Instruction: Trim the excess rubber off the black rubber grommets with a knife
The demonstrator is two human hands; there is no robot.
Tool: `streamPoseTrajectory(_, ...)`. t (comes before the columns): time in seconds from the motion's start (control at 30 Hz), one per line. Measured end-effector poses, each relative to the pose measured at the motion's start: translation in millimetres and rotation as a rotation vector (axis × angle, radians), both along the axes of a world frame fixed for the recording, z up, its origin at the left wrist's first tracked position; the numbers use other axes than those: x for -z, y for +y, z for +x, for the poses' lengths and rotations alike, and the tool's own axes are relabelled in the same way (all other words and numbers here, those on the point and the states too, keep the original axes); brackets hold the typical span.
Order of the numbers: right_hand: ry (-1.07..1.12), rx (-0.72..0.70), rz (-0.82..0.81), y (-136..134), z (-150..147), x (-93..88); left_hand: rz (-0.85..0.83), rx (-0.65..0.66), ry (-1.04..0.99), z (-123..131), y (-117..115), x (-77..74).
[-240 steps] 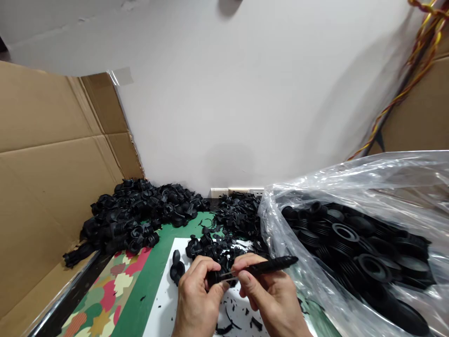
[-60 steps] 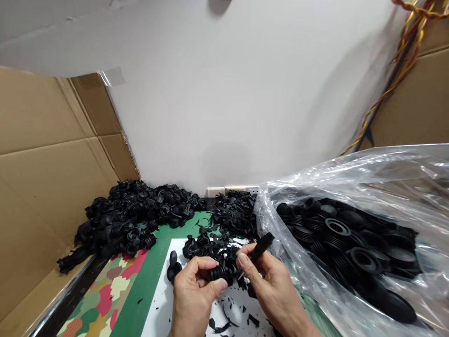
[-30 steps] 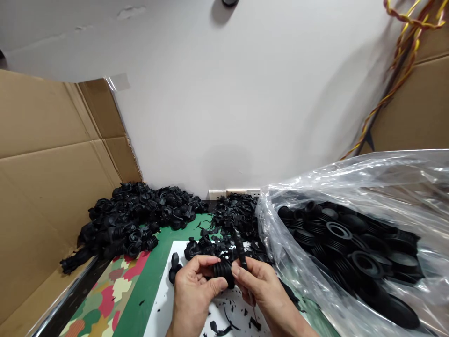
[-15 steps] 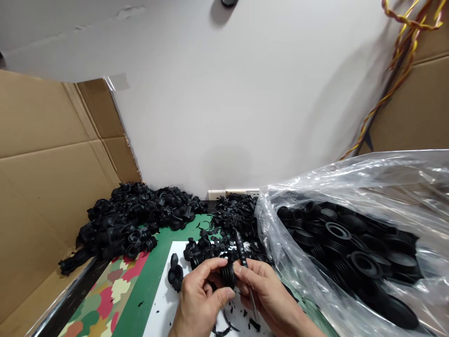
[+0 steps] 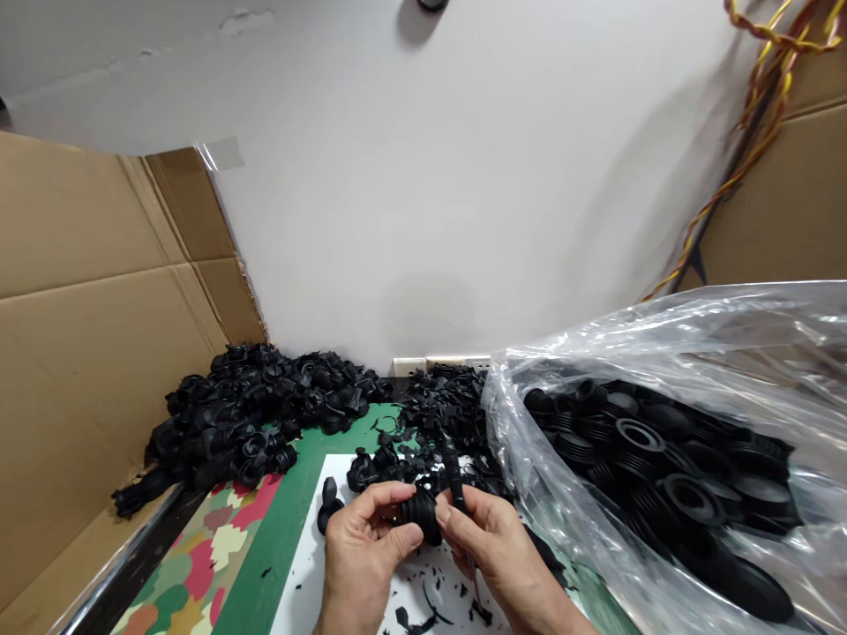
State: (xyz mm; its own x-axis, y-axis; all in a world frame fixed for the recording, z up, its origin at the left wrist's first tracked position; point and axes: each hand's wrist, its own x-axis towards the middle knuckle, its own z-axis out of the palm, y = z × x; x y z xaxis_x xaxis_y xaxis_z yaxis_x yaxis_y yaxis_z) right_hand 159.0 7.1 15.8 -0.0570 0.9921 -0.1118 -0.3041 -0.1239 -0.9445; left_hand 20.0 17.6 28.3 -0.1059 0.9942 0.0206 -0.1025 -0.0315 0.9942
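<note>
A black ribbed rubber bellows point(image 5: 418, 511) is between my two hands, above a white sheet point(image 5: 299, 573). My left hand point(image 5: 367, 551) is closed round its left side, thumb in front and fingers behind. My right hand point(image 5: 493, 547) is closed on a slim black-handled tool point(image 5: 453, 467), whose thin metal end points down toward the sheet. The right thumb and fingertip are at the bellows' right edge; whether they pinch it I cannot tell. Black scraps point(image 5: 433, 604) lie on the sheet below. Left of my hands is another black rubber piece point(image 5: 327, 503).
A heap of black bellows point(image 5: 265, 406) lies back left against a cardboard panel point(image 5: 99, 353). Black trimmings point(image 5: 450, 401) are piled near the wall sockets point(image 5: 410, 365). At right, a clear plastic bag point(image 5: 522, 441) holds many black rubber parts point(image 5: 635, 437).
The bellows has turned, now showing more of its ribbed side lengthwise. My left hand has shifted slightly left, and my right hand a little left with the tool.
</note>
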Motion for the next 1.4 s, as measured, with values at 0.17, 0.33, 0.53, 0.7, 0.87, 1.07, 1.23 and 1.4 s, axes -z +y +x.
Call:
streamPoseTrajectory(0.17,-0.043,-0.004,0.014,1.9,0.4,3.7,0.024,0.010,-0.017,-0.2,-1.7,5.0)
streamPoseTrajectory(0.33,-0.077,-0.004,0.027,1.8,1.0,4.8,0.048,0.006,0.003,-0.5,-1.6,12.6)
streamPoseTrajectory(0.53,-0.079,-0.014,0.024,0.8,0.2,4.4,0.037,0.004,0.010,-1.1,-1.9,12.2)
streamPoseTrajectory(0.7,-0.077,-0.012,0.031,-0.3,0.5,4.4,0.036,-0.008,-0.006,-0.6,-1.9,12.0)
streamPoseTrajectory(0.87,-0.064,-0.002,0.026,0.3,-0.2,7.6,0.059,-0.029,-0.001,-1.0,-2.1,14.4)
streamPoseTrajectory(1.07,-0.064,-0.016,0.026,1.5,-2.1,8.8,0.110,-0.086,0.073,-2.4,-2.3,15.5)
streamPoseTrajectory(1.23,-0.063,-0.020,0.034,4.1,-3.8,15.0,0.138,-0.103,0.108,-0.9,-3.2,13.9)
streamPoseTrajectory(1.4,-0.089,-0.034,0.080,8.0,-4.8,24.5,0.110,-0.177,0.100,4.2,-5.0,11.1)
